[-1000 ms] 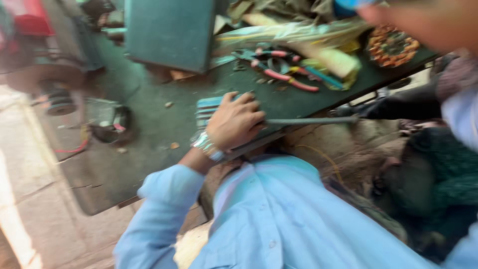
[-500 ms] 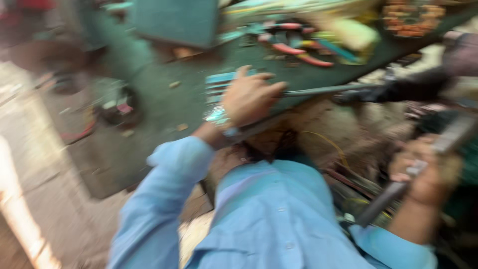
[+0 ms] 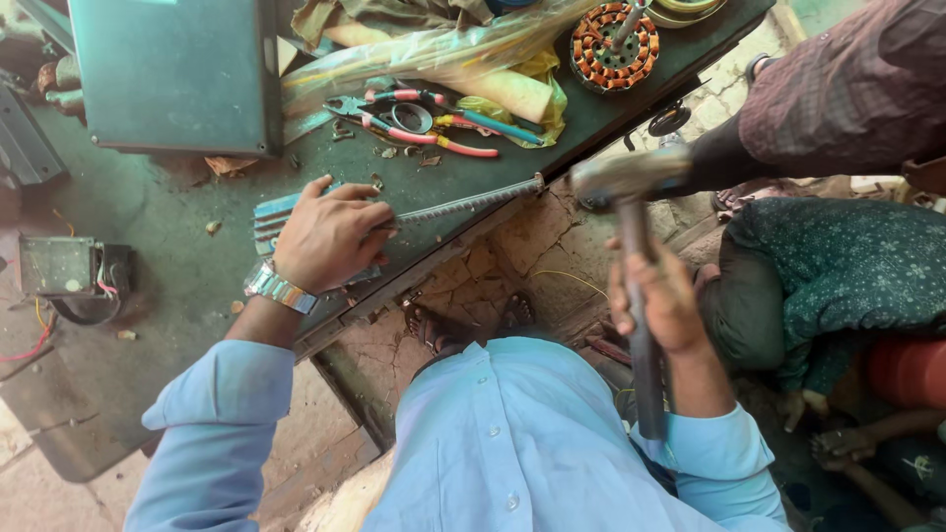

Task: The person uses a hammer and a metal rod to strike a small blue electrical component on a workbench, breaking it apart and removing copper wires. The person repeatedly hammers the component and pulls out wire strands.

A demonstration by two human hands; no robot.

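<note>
Firmly, the left hand (image 3: 328, 236) is laid palm-down with its fingers spread over one end of a long, thin grey metal strip with a toothed edge (image 3: 463, 202), which is pressed against the near edge of a dark green, worn metal workbench (image 3: 168, 197); a pale blue ribbed flat piece (image 3: 271, 219) is partly covered by the same hand, and a silver metal wristwatch (image 3: 279, 288) is worn on that wrist. The right hand (image 3: 662, 300) is closed in a fist around the dark handle of a steel-headed hammer (image 3: 631, 179), whose head is held raised just off the far end of the strip, beyond the bench edge. Further up the bench, red-handled pliers (image 3: 414, 133) are seen lying beside a small round metal ring (image 3: 412, 117) and a teal-handled tool (image 3: 498, 126), near a cream-coloured roll wrapped in clear plastic (image 3: 493, 84). A round motor stator with copper windings (image 3: 613, 44) is set near the far right corner, and a large dark green metal box (image 3: 172, 74) is stood at the upper left. A small grey box with red and yellow wires (image 3: 64, 268) is placed at the left edge. A seated person in dark green patterned clothing (image 3: 838, 266) is seen on the right, with another person's brown checked sleeve (image 3: 847, 94) above.
</note>
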